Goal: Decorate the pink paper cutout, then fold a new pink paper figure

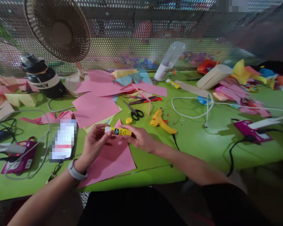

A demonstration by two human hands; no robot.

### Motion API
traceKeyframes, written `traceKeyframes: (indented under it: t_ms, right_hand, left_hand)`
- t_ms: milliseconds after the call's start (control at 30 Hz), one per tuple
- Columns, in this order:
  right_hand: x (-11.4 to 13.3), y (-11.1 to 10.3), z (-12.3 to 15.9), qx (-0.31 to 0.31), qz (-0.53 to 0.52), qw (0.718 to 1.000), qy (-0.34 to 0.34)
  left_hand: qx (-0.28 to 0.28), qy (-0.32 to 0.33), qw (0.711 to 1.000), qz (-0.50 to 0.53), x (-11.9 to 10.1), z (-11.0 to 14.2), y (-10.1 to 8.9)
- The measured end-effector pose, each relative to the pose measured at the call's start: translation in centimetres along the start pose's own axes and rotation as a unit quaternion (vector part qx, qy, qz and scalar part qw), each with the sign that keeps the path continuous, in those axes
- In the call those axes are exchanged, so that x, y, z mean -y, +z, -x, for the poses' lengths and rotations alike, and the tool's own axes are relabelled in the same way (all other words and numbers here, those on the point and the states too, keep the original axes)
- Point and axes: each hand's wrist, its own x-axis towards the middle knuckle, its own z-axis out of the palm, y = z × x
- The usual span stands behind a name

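Both hands grip one yellow glue stick, held level above a pink sheet of paper. My left hand pinches its white end; a pale watch band circles that wrist. The fingers of my right hand close around the dark base at the other end. A small yellow cap lies on the table just beyond the hands. Black-handled scissors rest behind the cap. To the right of them is a yellow glue gun on its side, its cord running toward my right forearm.
On the green table stand a fan, a dark bottle and a tilted clear bottle. A phone lies left. Pink paper sheets, cables and purple power strips spread around. Perforated mesh rises behind.
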Motion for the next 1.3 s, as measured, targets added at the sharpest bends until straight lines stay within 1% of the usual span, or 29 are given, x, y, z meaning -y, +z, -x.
traceKeyframes:
  t_ms: [100,167,200,267,333,367,433,500,533,633,667,767,833,900,967,1000,1033,1067,1100,1167,1200,1233,1267,1300]
  right_hand:
    - [0.0,-0.5,0.0,-0.048,0.005,0.998,-0.033]
    - [-0.2,-0.6,0.0,-0.077,0.021,0.996,-0.044]
    - [-0.2,-0.7,0.0,-0.080,0.029,0.996,-0.037]
    - [-0.4,-0.8,0.1,-0.060,0.019,0.998,0.003]
    - [-0.4,-0.8,0.1,-0.034,-0.026,0.998,0.045]
    - [-0.4,-0.8,0.1,-0.028,-0.048,0.997,0.054]
    - [-0.4,-0.8,0.2,-0.037,-0.067,0.996,0.039]
    - [-0.5,-0.8,0.3,-0.047,-0.065,0.997,0.019]
    - [-0.6,-0.7,0.4,-0.046,-0.069,0.996,0.024]
    - [-1.0,-0.7,0.5,-0.033,-0.090,0.992,0.077]
    - [-1.1,-0.7,0.5,-0.031,-0.099,0.991,0.080]
    - [-1.2,-0.7,0.4,-0.040,-0.117,0.992,0.036]
    - [-1.2,-0.7,0.3,-0.047,-0.120,0.991,0.033]
    - [-1.3,-0.6,0.3,-0.040,-0.126,0.988,0.076]
    - [-1.4,-0.5,0.3,-0.007,-0.143,0.981,0.134]
    - [-1.5,-0.5,0.2,0.009,-0.149,0.977,0.152]
    - [-1.5,-0.5,0.2,0.022,-0.148,0.976,0.155]
    - [-1.5,-0.5,0.2,0.024,-0.138,0.980,0.139]
    - [-1.5,-0.6,0.2,0.010,-0.115,0.988,0.107]
    - [-1.4,-0.6,0.2,-0.042,-0.044,0.998,0.028]
    - [-1.3,-0.6,0.2,-0.061,-0.013,0.998,0.002]
    - [-1.3,-0.6,0.3,-0.070,0.001,0.998,-0.006]
    - [-1.3,-0.5,0.3,-0.065,-0.007,0.998,0.006]
    - [-1.3,-0.5,0.4,-0.043,-0.036,0.998,0.037]
  left_hand:
    - [-0.011,-0.036,0.999,0.034,-0.3,-0.2,0.0]
    - [-0.006,-0.038,0.998,0.043,-0.3,-0.2,0.0]
    - [0.000,-0.034,0.999,0.041,-0.2,-0.2,0.0]
    - [0.011,-0.024,0.999,0.028,-0.1,-0.1,-0.1]
    - [0.016,-0.015,1.000,0.019,0.1,0.0,-0.1]
    - [0.016,-0.012,1.000,0.018,0.2,0.0,-0.1]
    - [0.015,-0.008,1.000,0.020,0.3,0.1,0.0]
    - [0.017,-0.006,1.000,0.016,0.4,0.1,0.0]
    - [0.021,-0.005,1.000,0.013,0.4,0.2,0.1]
    - [0.037,-0.004,0.999,0.009,0.6,0.3,0.2]
    - [0.036,-0.003,0.999,0.011,0.6,0.3,0.2]
    - [0.016,0.002,1.000,0.024,0.7,0.4,0.3]
    - [0.014,0.008,1.000,0.022,0.8,0.5,0.3]
    - [0.026,0.019,0.999,0.005,0.8,0.6,0.3]
    - [0.034,0.036,0.999,-0.016,0.8,0.7,0.4]
    - [0.033,0.039,0.999,-0.020,0.7,0.7,0.4]
    - [0.028,0.034,0.999,-0.017,0.7,0.6,0.4]
    - [0.022,0.022,1.000,-0.005,0.6,0.5,0.4]
    - [0.017,0.002,1.000,0.012,0.6,0.4,0.3]
    - [0.018,-0.043,0.998,0.050,0.4,0.2,0.3]
    - [0.026,-0.057,0.996,0.061,0.3,0.1,0.2]
    - [0.036,-0.057,0.996,0.063,0.2,0.2,0.1]
    - [0.043,-0.042,0.997,0.054,0.2,0.3,0.1]
    - [0.047,-0.013,0.998,0.034,0.1,0.4,0.0]
